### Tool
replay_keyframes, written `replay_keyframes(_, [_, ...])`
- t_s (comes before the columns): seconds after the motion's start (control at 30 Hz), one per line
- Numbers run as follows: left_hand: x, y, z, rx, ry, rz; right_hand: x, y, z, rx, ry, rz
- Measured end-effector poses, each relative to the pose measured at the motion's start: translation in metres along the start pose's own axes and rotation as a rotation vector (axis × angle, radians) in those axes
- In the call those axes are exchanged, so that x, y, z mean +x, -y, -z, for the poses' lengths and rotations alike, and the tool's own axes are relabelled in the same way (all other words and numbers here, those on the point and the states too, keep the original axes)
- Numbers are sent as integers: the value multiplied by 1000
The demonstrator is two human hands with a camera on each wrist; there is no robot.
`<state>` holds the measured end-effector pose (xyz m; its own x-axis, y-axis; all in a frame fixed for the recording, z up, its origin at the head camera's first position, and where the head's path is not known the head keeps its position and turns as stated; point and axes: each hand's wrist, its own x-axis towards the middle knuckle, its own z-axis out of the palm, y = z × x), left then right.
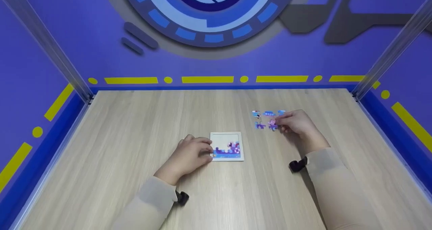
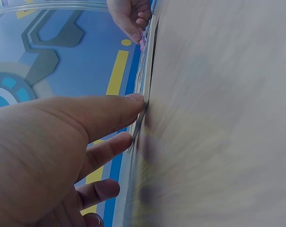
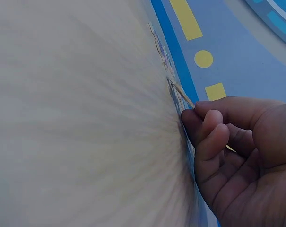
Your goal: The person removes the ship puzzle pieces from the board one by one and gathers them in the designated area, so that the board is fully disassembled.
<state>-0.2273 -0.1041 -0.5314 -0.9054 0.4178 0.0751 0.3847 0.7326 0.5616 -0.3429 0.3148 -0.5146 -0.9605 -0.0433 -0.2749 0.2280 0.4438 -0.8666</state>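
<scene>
A small square jigsaw tray (image 1: 242, 147) with a pale rim lies flat on the table, its lower part and right side filled with purple, blue and pink pieces. My left hand (image 1: 190, 154) rests at the tray's left edge, its thumb (image 2: 119, 111) and fingertips touching the rim, fingers fairly straight. Farther right, my right hand (image 1: 298, 123) pinches a pink and purple puzzle piece (image 1: 272, 124) between thumb and fingers. That piece shows tilted, edge-on, in the right wrist view. Several loose puzzle pieces (image 1: 269, 113) lie beside that hand; its fingers partly cover one.
The wood-grain table (image 1: 141, 128) meets a purple-blue back wall (image 1: 216, 68) with yellow markings. Side walls with metal corner posts (image 1: 398, 44) stand left and right. A small black device (image 1: 297, 166) is worn at each wrist.
</scene>
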Motion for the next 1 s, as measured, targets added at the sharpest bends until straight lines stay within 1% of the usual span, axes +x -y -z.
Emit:
replay_keyframes(0.17, [0,0,1,3,-4,-6,-1,0,0,-16,-13,26])
replay_keyframes(0.37, [1,1,0,-22,-9,-7,-2,2,2,-57,-32,37])
replay_keyframes(0.5, [1,1,0,-29,-10,-6,-3,7,2,-83,-48,42])
replay_keyframes(0.63, [0,0,0,-28,-12,-1,-9,14,1,-95,-46,59])
replay_keyframes(0.87, [0,-2,0,-5,-6,13,-17,28,-9,-98,-44,116])
replay_keyframes(1.0, [0,-1,-1,5,-11,1,-25,39,-20,-83,-30,144])
